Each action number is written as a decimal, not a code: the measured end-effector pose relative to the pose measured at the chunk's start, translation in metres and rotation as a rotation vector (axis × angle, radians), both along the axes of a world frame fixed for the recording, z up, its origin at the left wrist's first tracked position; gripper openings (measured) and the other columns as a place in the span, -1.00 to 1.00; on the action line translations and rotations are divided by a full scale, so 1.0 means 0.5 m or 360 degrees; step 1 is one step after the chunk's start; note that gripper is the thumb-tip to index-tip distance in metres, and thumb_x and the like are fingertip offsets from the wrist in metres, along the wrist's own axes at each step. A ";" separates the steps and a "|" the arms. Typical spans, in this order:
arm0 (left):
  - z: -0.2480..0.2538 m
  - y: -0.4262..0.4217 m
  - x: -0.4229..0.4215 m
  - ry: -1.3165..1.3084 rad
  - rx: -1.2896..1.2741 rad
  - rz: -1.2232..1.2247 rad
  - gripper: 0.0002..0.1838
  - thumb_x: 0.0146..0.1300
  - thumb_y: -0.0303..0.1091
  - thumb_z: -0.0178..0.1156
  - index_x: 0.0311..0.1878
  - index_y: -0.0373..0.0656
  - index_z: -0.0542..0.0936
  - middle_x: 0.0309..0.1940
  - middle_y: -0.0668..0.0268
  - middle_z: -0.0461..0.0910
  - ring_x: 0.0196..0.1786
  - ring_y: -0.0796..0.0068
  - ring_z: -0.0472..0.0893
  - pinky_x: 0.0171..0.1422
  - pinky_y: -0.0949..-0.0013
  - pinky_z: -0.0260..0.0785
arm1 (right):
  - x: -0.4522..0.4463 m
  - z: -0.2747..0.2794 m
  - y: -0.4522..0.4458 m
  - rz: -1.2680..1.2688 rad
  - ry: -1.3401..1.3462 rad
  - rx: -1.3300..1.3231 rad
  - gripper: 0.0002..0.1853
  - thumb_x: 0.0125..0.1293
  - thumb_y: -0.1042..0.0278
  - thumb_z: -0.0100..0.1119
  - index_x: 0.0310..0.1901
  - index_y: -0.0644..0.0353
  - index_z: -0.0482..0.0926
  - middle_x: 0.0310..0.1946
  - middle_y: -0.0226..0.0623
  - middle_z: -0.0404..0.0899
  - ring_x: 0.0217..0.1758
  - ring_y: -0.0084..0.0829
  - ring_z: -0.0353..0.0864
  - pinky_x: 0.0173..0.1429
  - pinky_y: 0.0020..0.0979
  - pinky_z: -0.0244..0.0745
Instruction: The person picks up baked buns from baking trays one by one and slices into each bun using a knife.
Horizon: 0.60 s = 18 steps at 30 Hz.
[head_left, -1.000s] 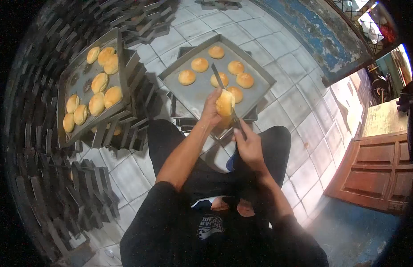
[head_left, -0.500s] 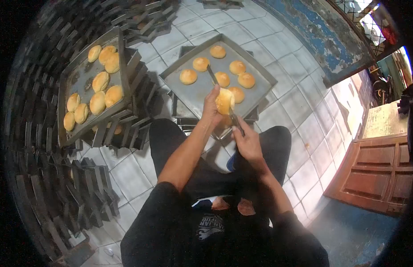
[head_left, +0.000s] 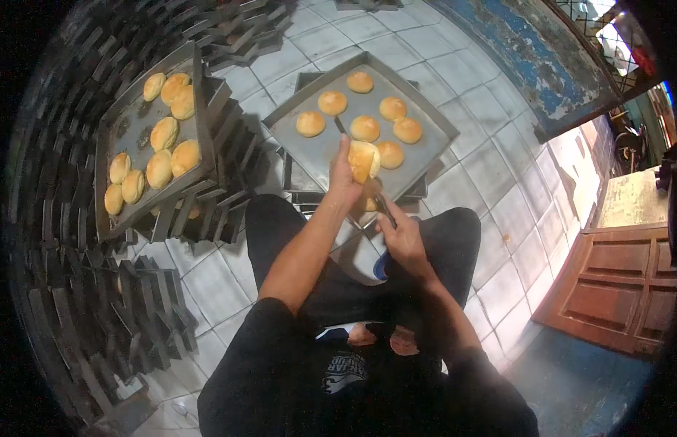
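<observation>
A golden bun [head_left: 362, 160] is gripped in the left hand [head_left: 343, 178], over the near part of a square metal tray [head_left: 427, 154]. A pale strip can be seen along the bun's right side. A knife [head_left: 384, 209] is gripped by its handle in the closed right hand [head_left: 404, 237]. The tip of the blade is seen past the left thumb, but its middle is hidden by the bun and the hand. Beyond the hands, seven round buns [head_left: 365, 129] are laid out on the tray. On the left, a tilted tray [head_left: 137, 125] is filled with nine more buns [head_left: 159, 169]. White floor tiles [head_left: 491, 191] are seen all around.

On the black shirt [head_left: 280, 379], white letters [head_left: 343, 369] are printed. They are turned on their side, and only "JAR" and "FUD" can be made out. A white shape is printed beside them. No clear words can be read on the trays or the knife.
</observation>
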State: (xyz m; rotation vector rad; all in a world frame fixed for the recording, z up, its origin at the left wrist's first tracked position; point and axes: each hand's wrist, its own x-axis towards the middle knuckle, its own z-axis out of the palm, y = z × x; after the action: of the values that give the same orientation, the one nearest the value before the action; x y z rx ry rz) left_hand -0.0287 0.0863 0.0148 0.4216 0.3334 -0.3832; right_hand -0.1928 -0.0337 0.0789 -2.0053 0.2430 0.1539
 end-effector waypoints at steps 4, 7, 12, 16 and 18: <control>-0.049 0.046 0.056 0.0089 0.0263 0.0189 -0.56 0.47 0.08 0.27 0.03 -0.15 0.57 -0.18 0.25 0.69 -0.14 0.29 0.74 -0.01 0.16 0.66 | -0.136 -0.017 -0.064 0.0126 0.0055 -0.0014 -0.52 0.51 0.35 0.15 0.43 0.16 0.48 -0.16 -0.09 0.74 -0.19 -0.34 0.72 0.01 -0.32 0.60; -0.108 0.065 0.087 0.0167 0.0661 0.0217 -0.63 0.50 -0.03 0.25 -0.05 -0.21 0.60 -0.18 0.22 0.68 -0.19 0.27 0.74 -0.10 0.15 0.62 | -0.222 0.007 -0.124 -0.0169 0.0186 0.0558 -0.55 0.49 0.44 0.18 0.38 0.20 0.54 -0.10 -0.26 0.74 -0.16 -0.47 0.66 0.04 -0.42 0.57; -0.113 0.076 0.115 -0.0099 0.1985 0.0222 -0.60 0.51 -0.13 0.22 0.08 -0.35 0.63 -0.13 0.07 0.68 -0.13 0.14 0.73 -0.03 0.12 0.57 | -0.251 0.044 -0.227 -0.0427 0.0309 0.0032 -0.51 0.51 0.27 0.20 0.40 0.23 0.53 0.03 -0.22 0.70 -0.03 -0.43 0.66 0.08 -0.39 0.55; -0.186 0.122 0.226 -0.0280 0.2681 0.0681 -0.44 0.45 -0.10 0.23 0.27 -0.43 0.54 0.23 -0.22 0.55 0.24 -0.17 0.57 0.36 -0.03 0.38 | -0.216 0.034 -0.219 -0.0763 0.0043 0.0333 -0.48 0.53 0.19 0.24 0.41 0.27 0.52 -0.28 -0.51 0.62 -0.35 -0.73 0.48 -0.30 -0.63 0.35; -0.247 0.156 0.304 -0.0168 0.2931 0.0555 -0.34 0.43 -0.05 0.23 0.30 -0.52 0.47 0.29 -0.32 0.47 0.32 -0.23 0.51 0.44 -0.02 0.34 | -0.219 0.019 -0.233 -0.0670 0.0025 0.0032 -0.47 0.54 0.15 0.19 0.40 0.29 0.52 -0.31 -0.52 0.62 -0.34 -0.70 0.50 -0.26 -0.59 0.39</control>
State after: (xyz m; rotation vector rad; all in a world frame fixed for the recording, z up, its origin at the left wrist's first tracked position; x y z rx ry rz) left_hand 0.1234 0.1641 -0.1085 2.1325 0.5829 0.4229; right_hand -0.3025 -0.1502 0.0884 -1.8889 0.6626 -0.0952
